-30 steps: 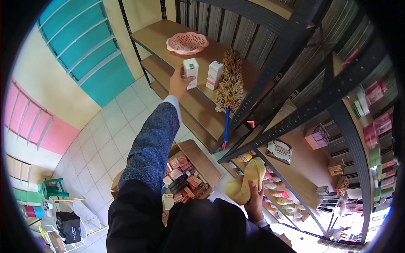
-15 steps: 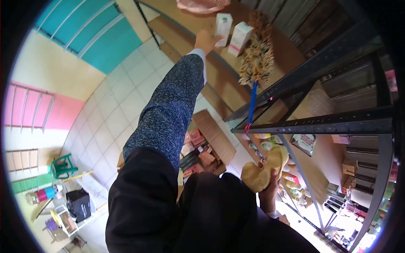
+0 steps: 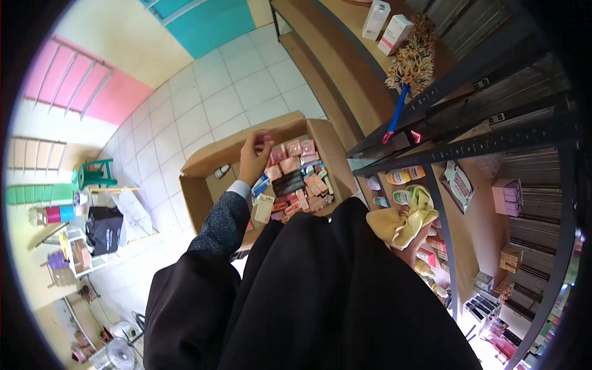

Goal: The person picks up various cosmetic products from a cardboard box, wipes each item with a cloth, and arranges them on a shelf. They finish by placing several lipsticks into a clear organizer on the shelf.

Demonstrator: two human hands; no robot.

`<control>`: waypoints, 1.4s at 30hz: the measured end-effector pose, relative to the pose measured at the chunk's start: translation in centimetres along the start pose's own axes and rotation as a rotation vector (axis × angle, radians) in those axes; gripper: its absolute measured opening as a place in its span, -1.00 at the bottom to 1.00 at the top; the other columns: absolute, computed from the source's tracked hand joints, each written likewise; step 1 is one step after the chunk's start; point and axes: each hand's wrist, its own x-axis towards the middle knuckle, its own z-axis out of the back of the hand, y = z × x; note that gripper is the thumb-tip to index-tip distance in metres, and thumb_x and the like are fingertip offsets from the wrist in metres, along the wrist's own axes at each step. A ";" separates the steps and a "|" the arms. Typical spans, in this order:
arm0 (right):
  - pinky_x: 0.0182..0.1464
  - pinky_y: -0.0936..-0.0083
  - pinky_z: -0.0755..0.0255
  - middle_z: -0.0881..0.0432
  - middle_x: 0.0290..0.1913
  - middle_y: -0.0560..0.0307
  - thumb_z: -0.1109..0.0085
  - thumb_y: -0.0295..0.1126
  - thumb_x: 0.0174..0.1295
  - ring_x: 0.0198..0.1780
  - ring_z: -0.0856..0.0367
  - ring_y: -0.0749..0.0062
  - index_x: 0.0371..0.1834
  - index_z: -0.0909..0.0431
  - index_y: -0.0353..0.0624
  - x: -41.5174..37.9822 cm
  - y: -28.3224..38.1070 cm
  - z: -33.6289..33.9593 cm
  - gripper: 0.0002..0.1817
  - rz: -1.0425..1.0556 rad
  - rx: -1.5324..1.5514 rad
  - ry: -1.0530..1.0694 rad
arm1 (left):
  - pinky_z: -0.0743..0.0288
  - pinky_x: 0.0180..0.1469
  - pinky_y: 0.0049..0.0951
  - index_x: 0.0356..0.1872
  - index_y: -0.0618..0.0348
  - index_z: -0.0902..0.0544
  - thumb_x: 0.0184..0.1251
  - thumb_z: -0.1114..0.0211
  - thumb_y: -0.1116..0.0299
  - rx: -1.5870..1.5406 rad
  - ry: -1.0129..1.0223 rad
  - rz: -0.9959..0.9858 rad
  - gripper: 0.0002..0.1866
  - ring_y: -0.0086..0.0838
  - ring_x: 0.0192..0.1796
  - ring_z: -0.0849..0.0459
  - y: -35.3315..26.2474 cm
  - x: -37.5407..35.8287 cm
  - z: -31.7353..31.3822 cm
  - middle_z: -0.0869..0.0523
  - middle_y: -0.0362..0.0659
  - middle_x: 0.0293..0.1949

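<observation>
My left hand, in a dark blue knitted sleeve, is over the open cardboard box on the floor. Its fingers are loosely bent and apart, and nothing shows between them. Below and beside it lie many small pink packages, a dark pack and a cream-coloured box. A small white bottle lies apart from these in the carton. On the right, my right hand is closed around a yellow cloth, which partly covers its fingers, close to the shelf of bottles.
Two white boxes stand on the brown shelf, with a blue-handled duster beside them. Dark metal shelving runs along the right. A green stool and a black bag are at left.
My left hand has come down from beside the white boxes on the shelf to above the carton. The view has shifted, showing more of the carton. My right hand still holds the cloth.
</observation>
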 end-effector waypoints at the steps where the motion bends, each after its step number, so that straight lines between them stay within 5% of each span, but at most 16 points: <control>1: -0.13 0.52 -0.40 -0.48 -0.18 0.12 0.26 0.00 0.30 -0.21 -0.48 0.43 -0.03 -0.36 -0.16 0.1 -0.3 2.0 -0.54 -0.030 0.081 0.115 | -0.45 -0.17 -0.52 -0.10 0.18 -0.50 0.16 -0.21 0.42 0.028 -0.051 0.061 -0.74 -0.51 -0.18 -0.57 0.3 -1.9 0.8 -0.60 -0.17 -0.27; 2: -0.15 0.49 -0.43 -0.50 -0.24 0.12 0.24 -0.11 0.28 -0.23 -0.50 0.39 -0.11 -0.39 -0.17 -0.3 0.0 1.4 -0.63 0.039 -0.027 -0.081 | -0.46 -0.17 -0.51 -0.10 0.19 -0.51 0.16 -0.21 0.43 0.009 -0.116 0.052 -0.74 -0.52 -0.20 -0.57 1.4 -3.6 1.3 -0.61 -0.16 -0.29; 5: -0.19 0.46 -0.47 -0.51 -0.28 0.12 0.23 -0.14 0.27 -0.26 -0.51 0.35 -0.15 -0.40 -0.19 -2.6 1.7 -0.3 -0.64 0.175 -0.248 -0.092 | -0.45 -0.16 -0.51 -0.11 0.20 -0.51 0.16 -0.21 0.43 -0.030 -0.187 0.113 -0.74 -0.53 -0.21 -0.57 2.3 -8.0 3.1 -0.62 -0.16 -0.28; 9: -0.15 0.44 -0.48 -0.52 -0.26 0.06 0.23 -0.13 0.23 -0.23 -0.53 0.31 -0.22 -0.44 -0.24 -2.4 3.1 6.1 -0.61 -0.015 -0.114 0.073 | -0.44 -0.15 -0.54 -0.14 0.25 -0.52 0.18 -0.20 0.43 -0.080 -0.276 0.157 -0.77 -0.53 -0.23 -0.57 2.9 -13.1 4.4 -0.62 -0.16 -0.30; 10: -0.11 0.40 -0.47 -0.53 -0.19 0.07 0.23 -0.07 0.24 -0.19 -0.53 0.30 -0.15 -0.43 -0.22 -2.8 3.3 6.2 -0.57 0.124 -0.282 0.024 | -0.44 -0.16 -0.54 -0.14 0.26 -0.53 0.17 -0.20 0.43 -0.104 -0.286 0.118 -0.77 -0.53 -0.23 -0.58 3.2 -14.2 4.6 -0.63 -0.15 -0.30; 18: 0.14 0.14 -0.31 -0.39 0.12 0.13 0.23 0.18 0.23 0.10 -0.40 0.19 0.22 -0.22 -0.02 -6.3 1.7 -0.6 -0.36 -0.075 -0.088 -0.098 | -0.43 -0.13 -0.55 -0.15 0.27 -0.53 0.17 -0.18 0.44 0.018 -0.465 0.227 -0.78 -0.51 -0.20 -0.58 5.4 -22.9 8.2 -0.63 -0.12 -0.29; 25: 0.18 0.29 -0.27 -0.34 0.18 0.10 0.27 0.05 0.31 0.15 -0.37 0.25 0.26 -0.15 -0.07 -5.9 -3.5 -0.1 -0.43 -0.171 -0.246 0.060 | -0.43 -0.11 -0.58 -0.18 0.29 -0.54 0.16 -0.19 0.44 -0.092 -0.583 0.390 -0.79 -0.53 -0.21 -0.57 10.4 -26.2 12.5 -0.62 -0.14 -0.29; 30: 0.10 0.40 -0.35 -0.41 0.07 0.04 0.20 -0.19 0.36 0.08 -0.43 0.32 0.19 -0.20 -0.22 -7.0 -6.7 -2.6 -0.57 -0.209 -0.436 0.101 | -0.45 -0.17 -0.57 -0.21 0.28 -0.55 0.12 -0.21 0.44 -0.088 -0.511 0.466 -0.79 -0.55 -0.27 -0.58 13.4 -26.3 12.9 -0.63 -0.16 -0.35; 35: 0.07 0.39 -0.36 -0.44 0.04 0.06 0.20 -0.17 0.36 0.04 -0.45 0.35 0.16 -0.24 -0.22 -6.3 -10.7 -4.2 -0.58 -0.271 -0.421 0.091 | -0.49 -0.21 -0.46 -0.29 0.29 -0.58 -0.02 -0.27 0.37 0.227 -0.294 0.516 -0.74 -0.41 -0.33 -0.64 18.8 -23.3 12.3 -0.65 -0.07 -0.41; 38: 0.07 0.37 -0.36 -0.44 0.03 0.07 0.24 -0.13 0.36 0.04 -0.45 0.33 0.16 -0.24 -0.21 -7.1 -13.0 -6.7 -0.56 -0.326 -0.418 0.075 | -0.48 -0.14 -0.27 -0.35 0.26 -0.59 -0.11 -0.33 0.27 0.457 -0.170 0.689 -0.69 -0.11 -0.23 -0.63 23.0 -21.0 11.5 -0.65 0.08 -0.35; 41: 0.06 0.35 -0.37 -0.46 0.01 0.04 0.24 -0.11 0.35 0.01 -0.47 0.31 0.15 -0.25 -0.20 -6.6 -16.2 -6.8 -0.55 -0.377 -0.320 0.045 | -0.47 -0.11 -0.27 -0.34 0.27 -0.58 -0.18 -0.39 0.23 0.408 -0.154 0.901 -0.62 -0.12 -0.20 -0.63 27.9 -19.7 9.9 -0.64 0.09 -0.32; 42: 0.04 0.34 -0.38 -0.48 -0.03 0.01 0.24 -0.06 0.34 -0.02 -0.49 0.29 0.13 -0.27 -0.22 -7.0 -16.2 -8.0 -0.52 -0.513 -0.297 0.212 | -0.46 -0.07 -0.26 -0.27 0.28 -0.55 -0.19 -0.40 0.22 0.458 -0.127 0.944 -0.56 -0.12 -0.13 -0.60 27.6 -19.1 9.4 -0.61 0.11 -0.22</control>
